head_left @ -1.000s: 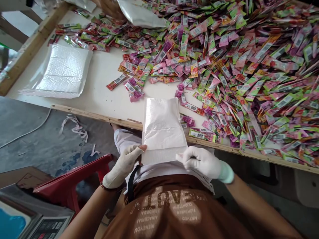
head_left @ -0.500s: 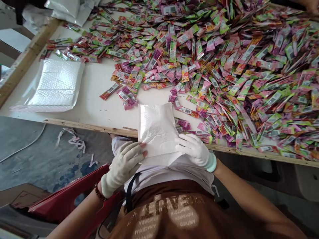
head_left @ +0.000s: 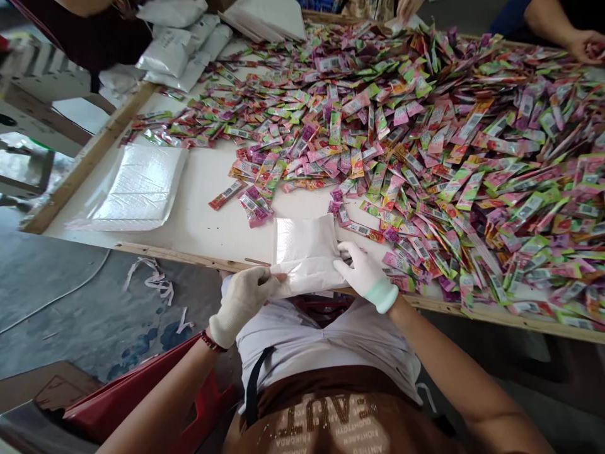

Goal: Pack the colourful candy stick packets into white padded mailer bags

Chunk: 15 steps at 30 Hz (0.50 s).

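A white padded mailer (head_left: 307,243) lies at the table's front edge, its near end folded up over its body. My left hand (head_left: 248,296), in a pale knit glove with bare fingertips showing, pinches the mailer's near left corner. Gloved in white with a mint cuff, my right hand (head_left: 362,270) grips the right side of the folded end, thumb on top. Loose printed stick sachets (head_left: 399,252) lie just beyond the right hand. A small bunch of sachets (head_left: 255,205) is beyond the mailer, to its left.
A stack of silvery padded mailers (head_left: 142,186) lies at the left. Filled white packages (head_left: 172,53) and flat white mailers (head_left: 267,19) are at the back left. Sachets heap across the right. A wooden rim (head_left: 174,254) edges the table. Another person's hand (head_left: 586,47) is at the far right.
The mailer's near end has been folded up from hanging over my lap. My left hand has closed on its corner, and the right hand now has its thumb on top. The view has tilted upward.
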Tool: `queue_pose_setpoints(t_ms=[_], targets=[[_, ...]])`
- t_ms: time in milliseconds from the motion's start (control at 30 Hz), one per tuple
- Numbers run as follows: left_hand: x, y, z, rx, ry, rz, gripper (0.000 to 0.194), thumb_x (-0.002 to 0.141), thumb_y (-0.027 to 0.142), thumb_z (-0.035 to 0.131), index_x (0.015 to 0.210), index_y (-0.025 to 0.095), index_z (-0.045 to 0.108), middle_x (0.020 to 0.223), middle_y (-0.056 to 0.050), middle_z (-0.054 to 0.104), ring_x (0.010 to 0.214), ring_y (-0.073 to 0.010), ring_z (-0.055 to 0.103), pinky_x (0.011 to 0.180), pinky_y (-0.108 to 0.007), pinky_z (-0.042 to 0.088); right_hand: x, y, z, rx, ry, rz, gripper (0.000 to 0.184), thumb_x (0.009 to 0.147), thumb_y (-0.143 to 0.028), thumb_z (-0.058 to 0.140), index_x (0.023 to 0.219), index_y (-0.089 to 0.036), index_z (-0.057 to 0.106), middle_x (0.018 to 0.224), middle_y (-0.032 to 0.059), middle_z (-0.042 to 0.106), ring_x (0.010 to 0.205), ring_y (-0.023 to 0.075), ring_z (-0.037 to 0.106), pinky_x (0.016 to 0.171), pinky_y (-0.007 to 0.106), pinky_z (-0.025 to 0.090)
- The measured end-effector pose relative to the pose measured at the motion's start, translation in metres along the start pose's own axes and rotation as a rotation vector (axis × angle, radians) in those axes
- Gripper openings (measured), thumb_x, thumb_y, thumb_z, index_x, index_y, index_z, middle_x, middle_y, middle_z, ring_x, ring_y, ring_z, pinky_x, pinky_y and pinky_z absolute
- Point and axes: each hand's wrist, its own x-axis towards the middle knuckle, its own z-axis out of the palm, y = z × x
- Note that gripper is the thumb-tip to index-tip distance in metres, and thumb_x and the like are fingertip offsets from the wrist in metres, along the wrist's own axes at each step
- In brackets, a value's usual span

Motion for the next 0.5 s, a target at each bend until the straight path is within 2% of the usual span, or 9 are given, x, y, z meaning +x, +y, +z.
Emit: queue_pose_setpoints(t_ms=[100, 167, 233, 300, 333, 400, 433, 467, 500], targets=[[-0.009, 0.001, -0.002, -0.62, -0.107, -0.2, 0.035, 0.073, 0.048, 0.077, 0.075, 0.018, 0.059, 0.06, 0.003, 0.057, 0.049, -0.0085, 0.048, 0.051, -0.021, 0.037, 0.004, -0.011, 0.0, 0.49, -0.169, 0.0, 0.074, 0.082, -0.039, 0.068, 0.147, -0.017, 0.04, 0.109, 0.0113, 0.072, 0.089, 0.023, 0.069, 0.075, 0.034, 0.055], [-0.015, 0.002, -0.002, -0.949, -0.204, -0.34, 0.042, 0.07, 0.053, 0.079, 0.079, 0.019, 0.059, 0.06, 0.004, 0.056, 0.044, -0.0055, 0.043, 0.046, -0.019, 0.036, 0.002, -0.025, -0.007, 0.773, -0.341, -0.074, 0.079, 0.082, -0.039, 0.069, 0.15, -0.017, 0.036, 0.111, 0.011, 0.072, 0.092, 0.0237, 0.07, 0.078, 0.035, 0.057], [-0.019, 0.006, -0.005, -1.026, -0.386, -0.44, 0.049, 0.069, 0.062, 0.076, 0.072, 0.017, 0.058, 0.05, 0.004, 0.05, 0.036, -0.0038, 0.032, 0.038, -0.019, 0.026, 0.001, -0.042, -0.019, 0.908, -0.461, -0.163, 0.078, 0.082, -0.039, 0.07, 0.15, -0.019, 0.037, 0.117, 0.0113, 0.071, 0.098, 0.0249, 0.07, 0.081, 0.036, 0.058], [-0.015, 0.018, -0.013, -0.937, -0.537, -0.452, 0.054, 0.072, 0.068, 0.069, 0.065, 0.016, 0.057, 0.044, 0.002, 0.046, 0.032, -0.0038, 0.027, 0.033, -0.02, 0.018, 0.002, -0.057, -0.034, 0.914, -0.51, -0.212, 0.077, 0.083, -0.042, 0.07, 0.15, -0.02, 0.039, 0.121, 0.0118, 0.069, 0.102, 0.0259, 0.07, 0.08, 0.035, 0.059], [-0.01, 0.028, -0.021, -0.877, -0.527, -0.411, 0.053, 0.073, 0.068, 0.068, 0.066, 0.016, 0.058, 0.045, 0.001, 0.047, 0.032, -0.0043, 0.028, 0.032, -0.02, 0.019, 0.004, -0.063, -0.043, 0.889, -0.487, -0.23, 0.077, 0.084, -0.044, 0.07, 0.151, -0.021, 0.039, 0.122, 0.0118, 0.068, 0.102, 0.0257, 0.069, 0.079, 0.035, 0.059], [0.012, 0.059, -0.044, -0.741, -0.349, -0.225, 0.046, 0.075, 0.062, 0.07, 0.082, 0.017, 0.065, 0.057, -0.001, 0.058, 0.039, -0.0068, 0.04, 0.036, -0.021, 0.033, 0.013, -0.072, -0.059, 0.827, -0.36, -0.277, 0.076, 0.087, -0.05, 0.065, 0.153, -0.024, 0.037, 0.125, 0.0111, 0.067, 0.101, 0.0241, 0.069, 0.078, 0.034, 0.059], [0.028, 0.078, -0.059, -0.655, -0.199, -0.084, 0.043, 0.077, 0.058, 0.071, 0.095, 0.019, 0.067, 0.068, -0.002, 0.064, 0.048, -0.0093, 0.05, 0.044, -0.022, 0.044, 0.018, -0.074, -0.067, 0.799, -0.283, -0.31, 0.075, 0.088, -0.052, 0.063, 0.153, -0.026, 0.035, 0.126, 0.0104, 0.066, 0.099, 0.0228, 0.07, 0.078, 0.034, 0.06], [0.047, 0.098, -0.075, -0.53, -0.108, 0.099, 0.048, 0.082, 0.058, 0.066, 0.113, 0.022, 0.065, 0.087, -0.005, 0.07, 0.064, -0.0136, 0.062, 0.057, -0.026, 0.053, 0.024, -0.075, -0.073, 0.775, -0.211, -0.344, 0.073, 0.09, -0.052, 0.061, 0.153, -0.028, 0.035, 0.128, 0.0095, 0.065, 0.098, 0.0215, 0.07, 0.079, 0.034, 0.06], [0.069, 0.117, -0.089, -0.377, 0.011, 0.3, 0.055, 0.088, 0.062, 0.056, 0.124, 0.022, 0.061, 0.098, -0.008, 0.07, 0.076, -0.0168, 0.066, 0.065, -0.029, 0.056, 0.03, -0.074, -0.078, 0.752, -0.154, -0.378, 0.07, 0.09, -0.051, 0.061, 0.152, -0.029, 0.036, 0.128, 0.009, 0.065, 0.098, 0.0206, 0.07, 0.081, 0.035, 0.06]])
